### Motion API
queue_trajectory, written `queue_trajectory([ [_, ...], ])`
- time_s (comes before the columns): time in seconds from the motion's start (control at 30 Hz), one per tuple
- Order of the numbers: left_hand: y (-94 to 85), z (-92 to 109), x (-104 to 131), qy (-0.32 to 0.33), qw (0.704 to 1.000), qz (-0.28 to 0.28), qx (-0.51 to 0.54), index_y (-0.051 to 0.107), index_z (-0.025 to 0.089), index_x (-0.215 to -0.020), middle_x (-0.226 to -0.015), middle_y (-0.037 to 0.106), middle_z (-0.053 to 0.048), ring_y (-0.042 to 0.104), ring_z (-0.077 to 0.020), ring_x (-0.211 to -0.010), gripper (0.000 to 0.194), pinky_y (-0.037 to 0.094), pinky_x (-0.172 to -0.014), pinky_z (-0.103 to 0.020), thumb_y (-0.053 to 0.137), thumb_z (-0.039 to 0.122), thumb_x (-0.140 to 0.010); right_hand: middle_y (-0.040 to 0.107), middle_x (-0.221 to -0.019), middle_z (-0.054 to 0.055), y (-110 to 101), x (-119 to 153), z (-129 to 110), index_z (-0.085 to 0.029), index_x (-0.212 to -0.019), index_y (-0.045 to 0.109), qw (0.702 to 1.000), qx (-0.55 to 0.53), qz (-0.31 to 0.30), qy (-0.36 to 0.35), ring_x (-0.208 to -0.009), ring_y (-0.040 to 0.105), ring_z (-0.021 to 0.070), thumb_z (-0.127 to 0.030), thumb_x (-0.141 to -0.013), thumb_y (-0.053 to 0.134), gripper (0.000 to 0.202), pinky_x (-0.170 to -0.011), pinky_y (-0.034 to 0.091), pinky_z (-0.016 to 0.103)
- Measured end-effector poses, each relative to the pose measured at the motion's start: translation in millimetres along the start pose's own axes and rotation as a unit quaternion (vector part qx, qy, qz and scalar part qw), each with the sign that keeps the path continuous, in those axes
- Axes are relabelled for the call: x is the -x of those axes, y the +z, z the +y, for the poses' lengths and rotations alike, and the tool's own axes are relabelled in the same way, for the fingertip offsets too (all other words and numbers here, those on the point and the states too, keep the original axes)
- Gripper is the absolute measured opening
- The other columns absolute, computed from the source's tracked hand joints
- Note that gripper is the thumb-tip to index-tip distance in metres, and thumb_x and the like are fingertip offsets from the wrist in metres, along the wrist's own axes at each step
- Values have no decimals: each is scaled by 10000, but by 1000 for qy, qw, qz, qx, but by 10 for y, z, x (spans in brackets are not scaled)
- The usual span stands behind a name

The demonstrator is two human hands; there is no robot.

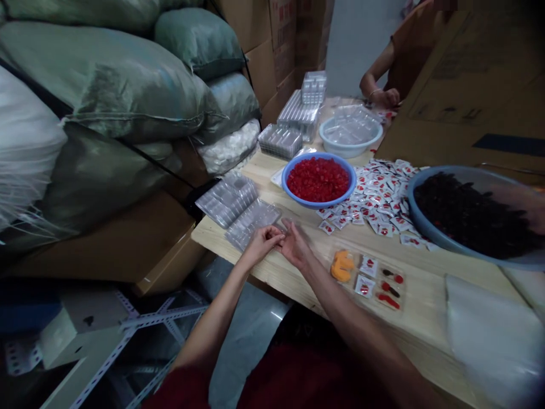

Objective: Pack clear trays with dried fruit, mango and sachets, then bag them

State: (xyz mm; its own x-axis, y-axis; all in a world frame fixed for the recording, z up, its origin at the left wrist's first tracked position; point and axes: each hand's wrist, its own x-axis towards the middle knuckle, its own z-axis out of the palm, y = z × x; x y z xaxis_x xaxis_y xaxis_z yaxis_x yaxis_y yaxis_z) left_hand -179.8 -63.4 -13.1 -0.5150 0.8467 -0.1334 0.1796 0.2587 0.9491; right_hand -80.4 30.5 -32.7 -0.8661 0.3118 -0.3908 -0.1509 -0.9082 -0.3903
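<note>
Wooden table (426, 304) above grey floor (252, 318)

Trays (251, 220) are clear, the bowl (319, 204) blue, its pieces (322, 179) red.

The blue bowl (319, 204) is smooth plastic with a soft sheen. Left of it lie clear, glossy plastic trays (230, 199); right of it, slick-looking sachets (383, 190). Beneath it, the table (426, 278) is grained, fairly matt wood. Behind it, cardboard boxes (260, 65) look dull; well left of it, plastic-looking sacks (106, 74) look creased, faintly shiny.
</note>
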Motion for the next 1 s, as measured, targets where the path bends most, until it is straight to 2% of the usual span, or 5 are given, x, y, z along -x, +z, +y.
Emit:
queue_trajectory([
  [0.13, 12, -36, -116, -35, 997, 2, 66, 671, 128, -782, -729, 716, -56, 636, -133, -621, 322, 489, -582, -236, 765, 431, -729, 734, -996, 56, 21, 6, -16, -288, -1302, 520, 1000, -17, 9, 15, -937, 709, 223, -555, -1025, 286, 450, -856, 548, 434],
  [0.4, 32, -73, -126, -61, 994, 17, 89, 666, 123, -720, -632, 669, -27, 568, -92, -512, 313, 421, -485, -200, 748, 424, -737, 723, -960, 33, 55, 31, -4, -290, -1312, 521, 999, -23, 31, 21, -853, 705, 177, -522, -1039, 283, 429, -809, 557, 352],
  [0.67, -6, -62, -96, -53, 992, -28, 112, 691, 122, -845, -772, 727, -65, 648, -130, -639, 335, 492, -590, -234, 782, 415, -711, 727, -886, 25, 22, 10, -10, -279, -1235, 517, 1000, -11, 24, 12, -796, 709, 175, -476, -1050, 291, 352, -732, 566, 337],
  [0.83, -106, -101, -15, -16, 997, -72, 30, 689, 144, -878, -792, 716, -46, 615, -128, -683, 316, 464, -628, -241, 811, 357, -680, 739, -968, 44, -53, -31, 34, -273, -1205, 502, 999, -5, 34, 3, -809, 712, 173, -308, -1013, 444, 203, -697, 571, 311],
  [1.0, -220, -104, 83, 5, 993, -62, -101, 688, 148, -826, -744, 686, -24, 571, -132, -666, 255, 414, -610, -246, 746, 387, -761, 719, -1139, 95, -77, -27, 40, -273, -1226, 489, 999, -6, 36, -3, -893, 719, 192, -307, -990, 495, 239, -720, 572, 341],
])
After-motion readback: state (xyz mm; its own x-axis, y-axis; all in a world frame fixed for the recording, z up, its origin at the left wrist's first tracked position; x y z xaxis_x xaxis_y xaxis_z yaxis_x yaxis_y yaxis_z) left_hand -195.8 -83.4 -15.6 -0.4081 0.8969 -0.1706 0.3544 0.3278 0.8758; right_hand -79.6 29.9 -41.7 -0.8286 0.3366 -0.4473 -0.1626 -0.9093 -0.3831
